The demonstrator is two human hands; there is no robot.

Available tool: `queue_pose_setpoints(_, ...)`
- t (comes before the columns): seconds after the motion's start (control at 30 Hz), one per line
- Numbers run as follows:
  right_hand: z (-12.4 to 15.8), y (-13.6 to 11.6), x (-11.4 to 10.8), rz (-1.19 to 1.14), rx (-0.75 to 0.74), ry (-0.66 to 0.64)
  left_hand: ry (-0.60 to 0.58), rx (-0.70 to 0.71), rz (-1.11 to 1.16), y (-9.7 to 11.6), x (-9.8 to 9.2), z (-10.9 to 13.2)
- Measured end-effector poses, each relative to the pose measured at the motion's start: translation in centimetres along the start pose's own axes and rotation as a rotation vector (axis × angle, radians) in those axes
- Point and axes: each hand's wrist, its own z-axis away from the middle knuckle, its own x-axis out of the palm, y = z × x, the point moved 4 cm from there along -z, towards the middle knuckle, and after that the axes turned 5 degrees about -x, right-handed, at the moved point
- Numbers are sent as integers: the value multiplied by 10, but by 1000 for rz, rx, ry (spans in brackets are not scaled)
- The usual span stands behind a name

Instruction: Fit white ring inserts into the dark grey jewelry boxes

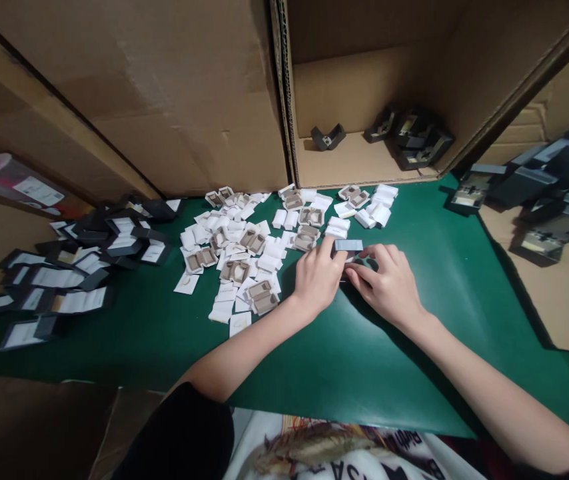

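I have a small grey-blue box (349, 245) between my two hands, ahead of me on the near side of the loose paper pieces; taking it as the middle of the clock, my left hand (317, 277) grips it from 8 o'clock with fingers curled in, and my right hand (387, 283) closes on its edge from 4 o'clock, thumb and forefinger drawn together; my knuckles hide its lower part, so I cannot tell what lies inside it or whether it touches the green counter (164, 333); I judge it best to let the left hand steady the box while the right does the fine work, pressing evenly at the edges so that the walls do not buckle, and keeping the fingertips light on so small a thing; the folded white pieces (338, 227) lie just beyond my left fingers at 12 o'clock, so a careless push forward could scatter them; the heap of white cards (224, 293) spreads from 8 to 10 o'clock, with a grey-brown insert (262, 297) near my left forearm at 8, where a dragging arm might catch it; farther off at 9 lies a pile of dark boxes (69, 267), with a clear plastic tub (24, 187) behind it; the open carton (364, 77) stands between 12 and 1, an opened dark box (328, 137) among those on its floor; more dark cases (534, 187) are stacked at 2 to 3 o'clock, well apart from my right hand.
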Motion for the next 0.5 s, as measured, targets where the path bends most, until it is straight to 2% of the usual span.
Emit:
queue_pose_setpoints(0.3,0,1,3,-32,3,-35,-70,-16,23,-3,1,-5)
queue_pose_setpoints(0.5,0,3,5,-63,8,-54,-37,28,21,-7,1,-7)
